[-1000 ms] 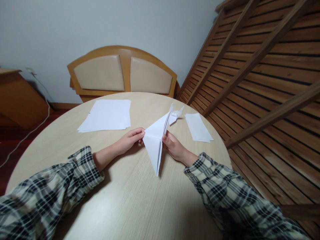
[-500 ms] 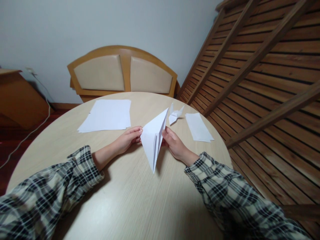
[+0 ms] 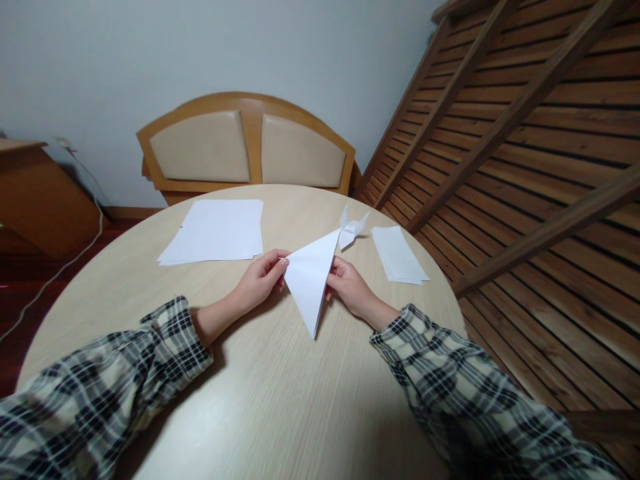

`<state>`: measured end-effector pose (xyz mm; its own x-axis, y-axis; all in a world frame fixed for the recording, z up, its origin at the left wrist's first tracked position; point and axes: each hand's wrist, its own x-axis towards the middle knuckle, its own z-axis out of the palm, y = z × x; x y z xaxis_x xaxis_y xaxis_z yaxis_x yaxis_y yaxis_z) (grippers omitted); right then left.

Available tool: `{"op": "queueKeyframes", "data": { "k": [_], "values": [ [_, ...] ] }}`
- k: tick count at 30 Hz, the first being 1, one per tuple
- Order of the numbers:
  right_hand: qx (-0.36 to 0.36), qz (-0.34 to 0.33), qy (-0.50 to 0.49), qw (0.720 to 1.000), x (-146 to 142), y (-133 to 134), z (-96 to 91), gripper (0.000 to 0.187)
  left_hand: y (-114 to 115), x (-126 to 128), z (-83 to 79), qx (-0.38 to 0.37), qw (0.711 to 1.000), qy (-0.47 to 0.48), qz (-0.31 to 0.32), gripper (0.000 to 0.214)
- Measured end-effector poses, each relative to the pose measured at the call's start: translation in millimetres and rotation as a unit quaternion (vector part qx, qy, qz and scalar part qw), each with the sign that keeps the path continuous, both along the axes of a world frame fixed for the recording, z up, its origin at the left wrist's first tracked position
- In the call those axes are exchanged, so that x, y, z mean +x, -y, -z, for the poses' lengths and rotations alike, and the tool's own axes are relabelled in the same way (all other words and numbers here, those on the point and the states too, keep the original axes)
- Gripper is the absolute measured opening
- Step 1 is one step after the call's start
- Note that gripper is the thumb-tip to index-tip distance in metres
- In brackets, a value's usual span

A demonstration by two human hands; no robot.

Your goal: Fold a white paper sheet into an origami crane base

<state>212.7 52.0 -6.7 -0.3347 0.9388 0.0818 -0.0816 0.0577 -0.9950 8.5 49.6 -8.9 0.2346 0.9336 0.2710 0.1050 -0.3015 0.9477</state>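
Note:
Between my hands is a folded sheet of white paper (image 3: pixel 313 277), now a flat triangle with one point toward me. My left hand (image 3: pixel 263 279) pinches its left corner between thumb and fingers. On the other side, my right hand (image 3: pixel 350 285) grips the long right edge, its fingertips partly hidden behind the paper. Just beyond the triangle's upper corner a small folded paper figure (image 3: pixel 351 230) with two upright points stands on the table.
A stack of white sheets (image 3: pixel 215 230) lies at the back left of the round wooden table (image 3: pixel 280 407). Narrower paper pieces (image 3: pixel 399 255) are at the right. Behind stands a padded headboard (image 3: pixel 250 140); wooden slats (image 3: pixel 525 200) lean at the right.
The paper's layers, parted along the right side before, now lie together as one flat triangle. Its lower tip has shifted slightly right, and my left thumb has come onto the front.

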Motion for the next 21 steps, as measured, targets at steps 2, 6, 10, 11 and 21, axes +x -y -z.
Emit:
{"op": "queueKeyframes", "data": {
  "k": [2,6,10,11,21],
  "values": [
    [0.0,0.003,0.01,1.0,0,-1,1.3,0.02,1,0,0.0,0.015,1.0,-0.017,-0.02,0.03],
    [0.023,0.029,0.026,0.999,-1,-1,3.3,0.016,3,2,2.3,0.041,0.998,-0.034,-0.044,0.052],
    [0.039,0.064,0.03,0.997,-2,-1,4.8,0.021,5,7,5.6,0.063,0.994,-0.084,-0.042,0.07],
    [0.041,0.069,0.027,0.996,-3,0,5.3,0.022,7,9,6.0,0.064,0.993,-0.098,-0.034,0.073],
    [0.173,0.093,0.123,0.973,-7,7,9.1,0.02,21,21,8.0,0.145,0.974,-0.173,-0.006,0.11]
  ]
}}
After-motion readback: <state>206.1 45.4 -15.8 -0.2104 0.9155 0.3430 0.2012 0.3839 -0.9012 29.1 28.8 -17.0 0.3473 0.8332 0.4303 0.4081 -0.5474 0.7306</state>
